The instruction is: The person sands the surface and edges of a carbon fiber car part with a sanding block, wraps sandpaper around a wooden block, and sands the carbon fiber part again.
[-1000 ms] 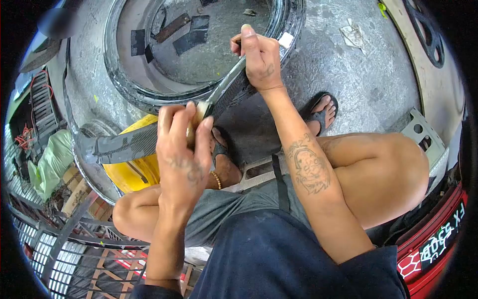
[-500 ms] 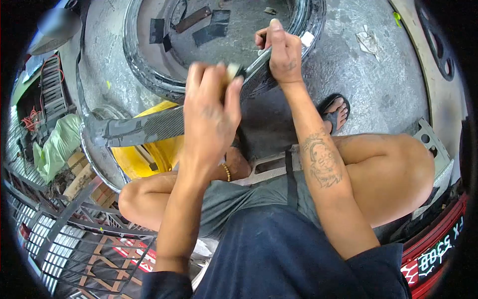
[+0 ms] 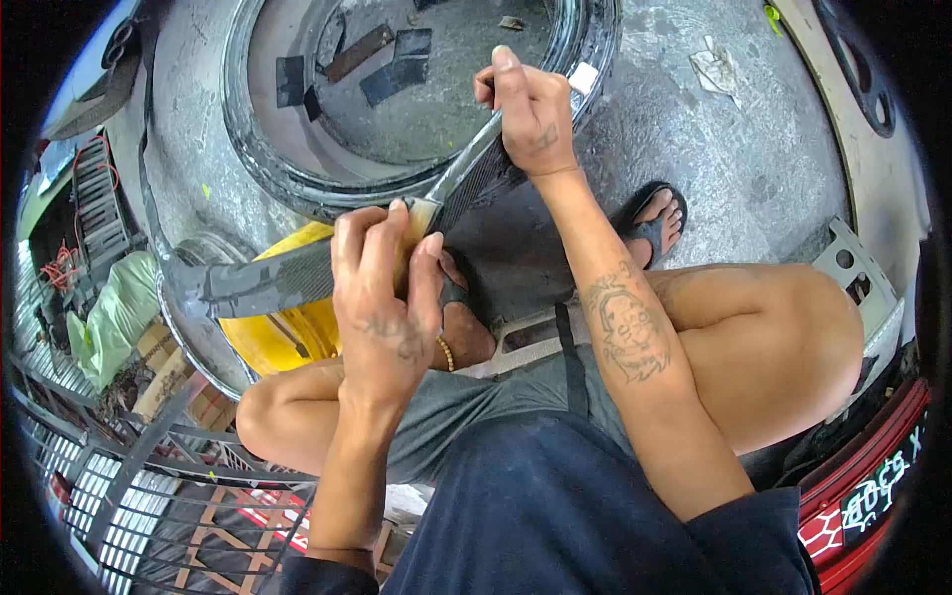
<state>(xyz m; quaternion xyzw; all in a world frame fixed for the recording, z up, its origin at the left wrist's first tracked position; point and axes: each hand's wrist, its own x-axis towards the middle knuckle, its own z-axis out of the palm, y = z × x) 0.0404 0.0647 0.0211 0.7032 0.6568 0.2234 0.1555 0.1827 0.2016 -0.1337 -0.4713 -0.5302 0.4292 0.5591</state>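
A long, curved dark strip with a woven carbon-fibre look [image 3: 283, 281] runs from the left up towards my right hand. My left hand [image 3: 382, 283] is closed around a small pale sanding block [image 3: 422, 218], pressed against the strip's upper edge near its middle. Fingers cover much of the block. Farther up, my right hand [image 3: 535, 117] grips the strip's far end, thumb pointing up; its curled fingers hide that end. Beneath the strip's left part is a yellow plastic object [image 3: 263, 342].
A large black ring [image 3: 243, 129] lies on the concrete floor ahead, with dark sheet pieces [image 3: 397, 74] inside it. A small white piece [image 3: 583, 77] rests on its rim. Crumpled paper [image 3: 714, 71] is to the right; a pale green bag [image 3: 114, 317] stands left.
My left hand and the block have moved down and left along the strip. My right hand keeps its hold on the end. The whole view has shifted slightly.
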